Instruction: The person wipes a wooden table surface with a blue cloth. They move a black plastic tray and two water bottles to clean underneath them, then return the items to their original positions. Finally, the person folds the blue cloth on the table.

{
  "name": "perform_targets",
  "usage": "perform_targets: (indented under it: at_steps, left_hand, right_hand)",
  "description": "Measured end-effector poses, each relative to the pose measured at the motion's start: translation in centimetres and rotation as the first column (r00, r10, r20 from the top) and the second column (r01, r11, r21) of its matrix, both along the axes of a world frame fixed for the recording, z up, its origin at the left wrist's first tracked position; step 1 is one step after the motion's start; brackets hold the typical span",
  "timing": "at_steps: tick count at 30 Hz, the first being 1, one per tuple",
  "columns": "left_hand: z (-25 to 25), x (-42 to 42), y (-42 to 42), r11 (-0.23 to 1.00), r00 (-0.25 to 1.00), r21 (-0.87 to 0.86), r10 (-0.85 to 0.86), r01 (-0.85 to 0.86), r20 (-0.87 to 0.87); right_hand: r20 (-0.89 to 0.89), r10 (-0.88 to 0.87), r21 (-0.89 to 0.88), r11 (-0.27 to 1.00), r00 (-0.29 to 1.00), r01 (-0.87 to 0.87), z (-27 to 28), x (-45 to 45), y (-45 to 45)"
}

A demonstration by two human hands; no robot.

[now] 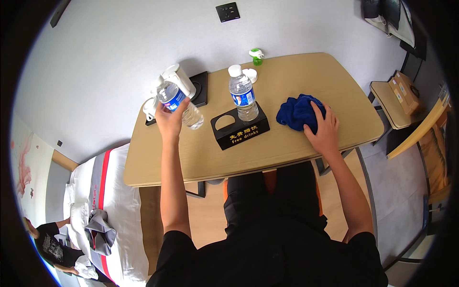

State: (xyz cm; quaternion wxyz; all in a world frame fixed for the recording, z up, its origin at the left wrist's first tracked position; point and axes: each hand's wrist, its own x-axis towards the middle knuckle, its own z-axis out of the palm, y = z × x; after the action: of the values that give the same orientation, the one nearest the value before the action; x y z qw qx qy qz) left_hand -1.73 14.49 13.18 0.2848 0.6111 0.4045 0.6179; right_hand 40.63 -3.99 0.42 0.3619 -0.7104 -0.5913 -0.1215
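My left hand (171, 120) grips a clear plastic water bottle (179, 102) with a white cap and blue label, held tilted above the left part of the wooden table (208, 163). A second water bottle (242, 94) stands upright in the right hole of a black drinks holder (241, 132); the holder's left hole has no bottle in it. On the right part of the table lies a crumpled blue cloth (299, 112). My right hand (321, 127) rests on the cloth's right side, its fingers curled over the edge.
A white electric kettle (179, 80), a black tray (200, 86) and a white cup (149, 108) stand at the back left. Near the wall are a white round dish (250, 75) and a green-and-white bottle (256, 56). Another person (55, 247) is beside the bed (125, 215).
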Motion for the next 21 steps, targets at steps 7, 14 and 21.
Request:
perform_targets:
  at_steps: [7, 14, 21]
  left_hand:
    - [0.6, 5.1, -3.7, 0.985, 0.987, -0.058, -0.159, 0.161, 0.025]
    - [-0.9, 7.0, -3.5, 0.983, 0.983, -0.026, -0.184, 0.184, -0.019]
    - [-3.7, 8.1, -4.3, 0.988, 0.979, -0.092, -0.140, 0.127, -0.145]
  right_hand:
    - [-0.013, 0.000, -0.013, 1.000, 1.000, -0.001, 0.2, 0.1, -0.1]
    - [-0.018, 0.014, 0.007, 1.000, 1.000, -0.014, 0.2, -0.1, 0.0]
    - [-0.028, 0.018, -0.014, 1.000, 0.999, -0.018, -0.6, 0.4, 0.3]
